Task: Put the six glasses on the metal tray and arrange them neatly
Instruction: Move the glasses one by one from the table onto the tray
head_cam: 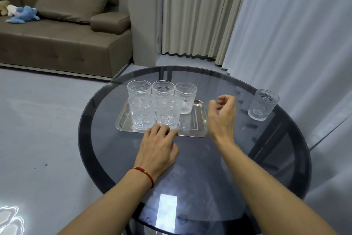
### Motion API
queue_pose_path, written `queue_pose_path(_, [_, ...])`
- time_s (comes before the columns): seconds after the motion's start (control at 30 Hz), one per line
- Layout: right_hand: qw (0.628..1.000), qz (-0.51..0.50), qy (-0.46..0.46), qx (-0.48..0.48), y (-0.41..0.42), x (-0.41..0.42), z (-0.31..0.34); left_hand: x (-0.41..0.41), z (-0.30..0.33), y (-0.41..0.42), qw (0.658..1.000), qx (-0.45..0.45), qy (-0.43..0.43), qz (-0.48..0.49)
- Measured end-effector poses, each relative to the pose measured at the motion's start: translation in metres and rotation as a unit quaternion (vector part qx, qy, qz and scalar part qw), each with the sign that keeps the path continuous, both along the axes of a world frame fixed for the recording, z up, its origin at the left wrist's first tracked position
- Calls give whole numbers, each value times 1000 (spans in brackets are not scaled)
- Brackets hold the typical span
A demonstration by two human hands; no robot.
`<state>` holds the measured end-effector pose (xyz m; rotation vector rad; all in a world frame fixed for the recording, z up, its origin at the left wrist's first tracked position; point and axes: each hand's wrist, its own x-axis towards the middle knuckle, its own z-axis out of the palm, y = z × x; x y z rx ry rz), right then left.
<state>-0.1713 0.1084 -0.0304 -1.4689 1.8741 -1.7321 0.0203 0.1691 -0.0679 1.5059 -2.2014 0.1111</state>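
Glasses, five of them, stand on your metal tray [198,118]: three in the back row [162,90] and two in front [155,111]. The sixth glass [262,104] stands alone on the round glass table [200,173], well apart to the right. Your left hand [159,148] lies flat, fingers spread on the tray's near rim. Your right hand [222,114] hovers loosely curled, holding nothing.

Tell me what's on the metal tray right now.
Five glasses stand on the metal tray: three behind, two in front. The front-right spot is bare. The left hand covers part of the near rim.
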Motion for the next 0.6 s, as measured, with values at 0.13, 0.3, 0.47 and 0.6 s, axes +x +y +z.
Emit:
queue_pose_path(0.13, [976, -180, -66, 100, 1, -75, -21, -6, 0, 0, 1000, 0, -21, 14])
queue_pose_path(0.3, [962, -180, -121, 169, -5, -126, -32, -23, -1, 2, 999, 4, -20, 48])
queue_pose_path(0.47, [973, -165, -95, 132, -26, -149, -37, -24, -4, -2, 999, 4, -6, 51])
queue_pose_path(0.6, [964, -199, -115, 130, -53, -150, -34, -23, -6, -2, 999, 5, -1, 48])
